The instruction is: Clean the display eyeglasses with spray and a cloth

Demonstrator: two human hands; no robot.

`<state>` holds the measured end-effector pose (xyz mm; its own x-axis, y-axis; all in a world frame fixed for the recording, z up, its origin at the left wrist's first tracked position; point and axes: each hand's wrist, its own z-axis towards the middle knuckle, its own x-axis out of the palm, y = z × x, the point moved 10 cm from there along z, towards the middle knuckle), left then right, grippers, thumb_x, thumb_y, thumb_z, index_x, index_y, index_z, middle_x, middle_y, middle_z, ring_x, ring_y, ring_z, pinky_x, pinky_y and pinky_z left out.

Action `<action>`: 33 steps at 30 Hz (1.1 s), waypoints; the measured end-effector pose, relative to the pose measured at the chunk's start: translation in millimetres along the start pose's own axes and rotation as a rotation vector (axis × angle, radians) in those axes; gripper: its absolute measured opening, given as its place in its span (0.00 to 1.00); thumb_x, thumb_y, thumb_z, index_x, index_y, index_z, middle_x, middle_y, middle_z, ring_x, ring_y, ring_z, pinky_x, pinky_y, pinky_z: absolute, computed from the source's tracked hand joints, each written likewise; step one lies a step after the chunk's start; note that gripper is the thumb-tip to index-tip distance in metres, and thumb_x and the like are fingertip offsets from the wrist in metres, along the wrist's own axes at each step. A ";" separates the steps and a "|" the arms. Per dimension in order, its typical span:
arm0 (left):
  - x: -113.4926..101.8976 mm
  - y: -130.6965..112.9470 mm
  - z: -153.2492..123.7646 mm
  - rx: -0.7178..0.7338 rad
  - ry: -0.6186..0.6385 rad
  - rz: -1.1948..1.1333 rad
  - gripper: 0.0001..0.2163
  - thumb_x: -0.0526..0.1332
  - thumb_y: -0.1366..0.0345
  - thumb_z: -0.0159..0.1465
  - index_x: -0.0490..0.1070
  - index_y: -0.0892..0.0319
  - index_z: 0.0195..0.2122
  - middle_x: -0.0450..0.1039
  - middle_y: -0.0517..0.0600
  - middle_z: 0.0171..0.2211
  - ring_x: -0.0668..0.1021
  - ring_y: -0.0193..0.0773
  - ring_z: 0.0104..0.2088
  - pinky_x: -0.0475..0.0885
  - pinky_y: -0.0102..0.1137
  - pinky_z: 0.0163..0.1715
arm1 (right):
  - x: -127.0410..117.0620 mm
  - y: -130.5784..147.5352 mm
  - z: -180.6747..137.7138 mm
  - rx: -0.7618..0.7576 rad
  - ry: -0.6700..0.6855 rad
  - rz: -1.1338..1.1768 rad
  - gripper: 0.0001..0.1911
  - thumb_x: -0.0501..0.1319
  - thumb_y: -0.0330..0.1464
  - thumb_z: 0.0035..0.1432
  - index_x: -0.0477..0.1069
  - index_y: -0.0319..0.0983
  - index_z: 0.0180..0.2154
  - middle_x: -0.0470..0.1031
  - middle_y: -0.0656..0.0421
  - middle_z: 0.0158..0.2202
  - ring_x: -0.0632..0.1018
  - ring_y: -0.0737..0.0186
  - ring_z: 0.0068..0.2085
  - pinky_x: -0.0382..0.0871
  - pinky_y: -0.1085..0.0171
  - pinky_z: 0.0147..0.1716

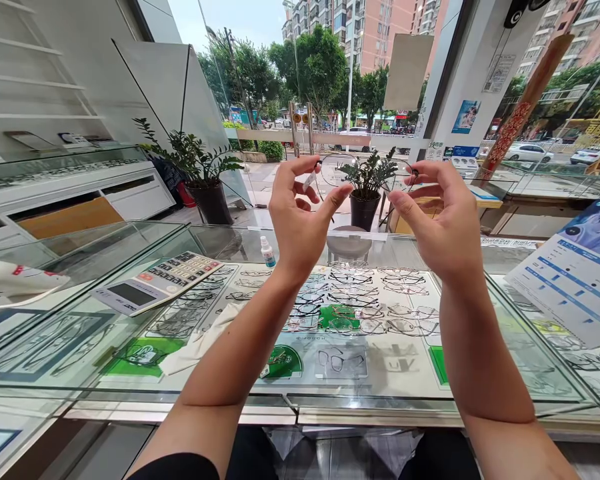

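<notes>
Raised above the glass counter, a pair of thin-rimmed eyeglasses (pixel 336 175) is held up against the window. My left hand (pixel 303 210) pinches its left end, where a small white tag hangs by the fingers. At the other end my right hand (pixel 437 217) grips the frame near the hinge, the thumb apart below. The lenses look clear, with a potted plant visible through and between them. Below my hands, several rows of eyeglasses (pixel 353 293) lie inside the glass display case (pixel 280 395).
On the counter are a calculator (pixel 157 283), a small white bottle (pixel 267 252), a pale cloth (pixel 195 347) and a blue-and-white calendar (pixel 575 273) at right. A stool (pixel 349 245) stands beyond the case. Potted plants (pixel 215 203) stand near the glass door.
</notes>
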<state>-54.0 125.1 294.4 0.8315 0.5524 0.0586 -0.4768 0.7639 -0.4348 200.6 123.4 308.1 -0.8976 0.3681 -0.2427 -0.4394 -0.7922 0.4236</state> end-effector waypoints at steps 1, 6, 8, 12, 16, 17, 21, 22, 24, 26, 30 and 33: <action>1.0 0.9 0.4 -0.002 0.008 0.007 0.31 0.74 0.33 0.62 0.77 0.45 0.58 0.80 0.55 0.56 0.81 0.40 0.40 0.74 0.33 0.31 | -2.2 4.7 0.3 -0.023 -0.021 -0.009 0.20 0.70 0.50 0.70 0.77 0.51 0.58 0.83 0.53 0.54 0.84 0.47 0.51 0.83 0.44 0.52; 4.0 5.2 1.6 -0.012 0.036 0.023 0.32 0.72 0.31 0.62 0.77 0.46 0.59 0.81 0.55 0.57 0.82 0.41 0.43 0.75 0.32 0.32 | -7.5 21.1 1.0 -0.079 -0.071 -0.060 0.16 0.70 0.48 0.70 0.77 0.51 0.55 0.82 0.53 0.53 0.83 0.43 0.54 0.82 0.40 0.55; 4.1 6.0 1.5 -0.019 0.044 0.024 0.32 0.73 0.31 0.62 0.77 0.46 0.59 0.81 0.55 0.57 0.83 0.41 0.42 0.75 0.32 0.33 | -8.6 22.6 1.0 -0.074 -0.076 -0.079 0.16 0.71 0.48 0.70 0.78 0.52 0.54 0.82 0.53 0.53 0.83 0.43 0.54 0.81 0.39 0.55; 3.3 3.6 0.7 -0.014 0.052 0.041 0.32 0.73 0.32 0.62 0.78 0.47 0.60 0.82 0.57 0.59 0.85 0.41 0.41 0.75 0.31 0.30 | -9.8 24.4 1.3 -0.096 -0.077 -0.097 0.16 0.71 0.46 0.69 0.78 0.51 0.56 0.81 0.51 0.53 0.82 0.40 0.55 0.79 0.35 0.58; 0.3 -0.2 0.1 0.021 0.029 0.073 0.33 0.73 0.34 0.64 0.77 0.46 0.63 0.81 0.57 0.62 0.87 0.45 0.46 0.77 0.31 0.30 | -7.6 25.0 1.8 -0.124 -0.069 -0.151 0.19 0.69 0.48 0.70 0.77 0.56 0.60 0.80 0.51 0.56 0.81 0.36 0.59 0.79 0.32 0.60; -0.6 -1.2 -0.1 0.034 0.019 0.081 0.32 0.72 0.34 0.65 0.77 0.46 0.64 0.81 0.57 0.63 0.88 0.47 0.49 0.78 0.31 0.30 | -7.2 25.6 1.7 -0.132 -0.071 -0.163 0.20 0.69 0.48 0.70 0.76 0.56 0.60 0.80 0.51 0.57 0.80 0.36 0.60 0.80 0.31 0.60; -3.0 -6.2 -1.5 0.081 -0.018 0.108 0.31 0.72 0.36 0.66 0.77 0.46 0.65 0.81 0.57 0.65 0.85 0.53 0.59 0.83 0.33 0.36 | -6.0 26.0 1.6 -0.135 -0.069 -0.178 0.20 0.69 0.48 0.70 0.76 0.56 0.61 0.79 0.50 0.59 0.77 0.33 0.66 0.78 0.30 0.62; -3.6 -7.7 -1.8 0.091 -0.028 0.112 0.31 0.72 0.37 0.67 0.77 0.47 0.65 0.81 0.57 0.65 0.84 0.54 0.61 0.83 0.34 0.37 | -5.9 25.4 1.6 -0.131 -0.067 -0.171 0.20 0.69 0.47 0.71 0.76 0.56 0.61 0.78 0.50 0.60 0.76 0.33 0.67 0.78 0.30 0.63; -5.3 -11.5 -2.6 0.113 -0.052 0.117 0.30 0.73 0.39 0.67 0.77 0.47 0.65 0.81 0.57 0.65 0.83 0.55 0.63 0.85 0.36 0.40 | -5.1 23.8 1.7 -0.122 -0.058 -0.149 0.20 0.69 0.46 0.71 0.76 0.55 0.62 0.77 0.50 0.61 0.75 0.32 0.68 0.77 0.29 0.63; -7.9 -15.5 -3.3 0.140 -0.083 0.120 0.29 0.74 0.41 0.67 0.77 0.47 0.64 0.81 0.56 0.64 0.83 0.55 0.64 0.85 0.38 0.43 | -3.6 21.8 1.8 -0.113 -0.047 -0.133 0.22 0.69 0.46 0.70 0.75 0.56 0.62 0.76 0.50 0.63 0.74 0.31 0.69 0.78 0.29 0.63; -13.2 -20.2 -4.9 0.175 -0.140 0.146 0.28 0.76 0.43 0.66 0.77 0.45 0.63 0.81 0.55 0.64 0.82 0.55 0.63 0.86 0.41 0.46 | -1.9 18.8 1.4 -0.101 -0.047 -0.123 0.23 0.70 0.47 0.69 0.75 0.57 0.63 0.76 0.51 0.63 0.75 0.32 0.69 0.78 0.28 0.62; -15.4 -20.1 -6.0 0.182 -0.159 0.168 0.27 0.76 0.44 0.66 0.77 0.45 0.63 0.80 0.55 0.64 0.82 0.54 0.64 0.86 0.43 0.48 | -0.9 17.5 0.9 -0.092 -0.042 -0.088 0.25 0.71 0.48 0.69 0.74 0.58 0.64 0.77 0.51 0.63 0.76 0.32 0.67 0.79 0.29 0.61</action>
<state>-55.5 99.2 296.8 0.6886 0.7104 0.1454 -0.6592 0.6969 -0.2826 193.7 109.7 316.6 -0.8573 0.4568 -0.2375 -0.5131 -0.7964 0.3201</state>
